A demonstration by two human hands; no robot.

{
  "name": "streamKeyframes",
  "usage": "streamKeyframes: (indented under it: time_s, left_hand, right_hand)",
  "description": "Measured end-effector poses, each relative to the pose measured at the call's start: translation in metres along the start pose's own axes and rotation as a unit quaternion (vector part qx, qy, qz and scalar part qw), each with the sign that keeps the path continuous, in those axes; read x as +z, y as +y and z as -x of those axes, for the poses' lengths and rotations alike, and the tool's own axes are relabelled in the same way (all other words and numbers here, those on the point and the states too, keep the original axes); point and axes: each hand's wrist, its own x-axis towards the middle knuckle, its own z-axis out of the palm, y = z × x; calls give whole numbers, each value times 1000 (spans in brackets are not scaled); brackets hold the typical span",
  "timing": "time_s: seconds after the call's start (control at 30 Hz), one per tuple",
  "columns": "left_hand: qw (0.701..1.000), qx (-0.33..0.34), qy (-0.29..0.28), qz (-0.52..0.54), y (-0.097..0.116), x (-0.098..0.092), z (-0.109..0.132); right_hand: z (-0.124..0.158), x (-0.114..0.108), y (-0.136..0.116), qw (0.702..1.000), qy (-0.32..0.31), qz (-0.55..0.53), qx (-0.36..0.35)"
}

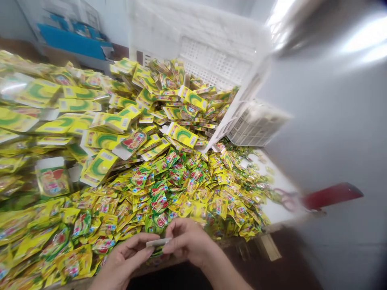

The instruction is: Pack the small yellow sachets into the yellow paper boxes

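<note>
At the near edge of the table, both my hands hold one small cardboard box (pixel 158 242), its pale flap edge turned up and a bit of green showing beneath. My left hand (pixel 128 257) grips its left end between thumb and fingers. On the right end, my right hand (pixel 188 241) pinches the flap between thumb and fingertips. The rest of the box is hidden by my fingers. Right behind my hands lies a heap of small shiny sachets (pixel 159 199), yellow ones and green ones with a red fruit picture.
Yellow-green cardboard boxes (pixel 104 139), many with end flaps standing out, are piled at left and behind. More spill from a tipped white plastic crate (pixel 217 56). Scissors (pixel 286 198) and a blurred red object (pixel 332 196) lie at the table's right edge, beside a grey wall.
</note>
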Motion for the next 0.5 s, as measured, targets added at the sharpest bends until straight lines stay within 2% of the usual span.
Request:
streamKeyframes:
  time_s: [0.1, 0.17, 0.23, 0.27, 0.4, 0.5]
  left_hand:
    - [1000, 1, -6, -15, 8, 0, 2]
    - [1000, 15, 7, -13, 5, -2, 1]
    - [998, 37, 48, -13, -4, -5, -2]
    - [996, 49, 69, -20, -9, -7, -4]
    - [977, 135, 132, -103, -29, -11, -11]
    - [951, 200, 157, -175, -33, -8, -13]
  right_hand:
    - [-5, 10, 1, 995, 87, 24, -30]
    - [-5, 16, 1, 981, 134, 79, -120]
    - [-4, 19, 0, 961, 139, 137, -197]
    - [-2, 18, -1, 957, 129, 151, -211]
    - [-3, 11, -2, 971, 100, 128, -177]
    - [-7, 7, 2, 967, 121, 137, -178]
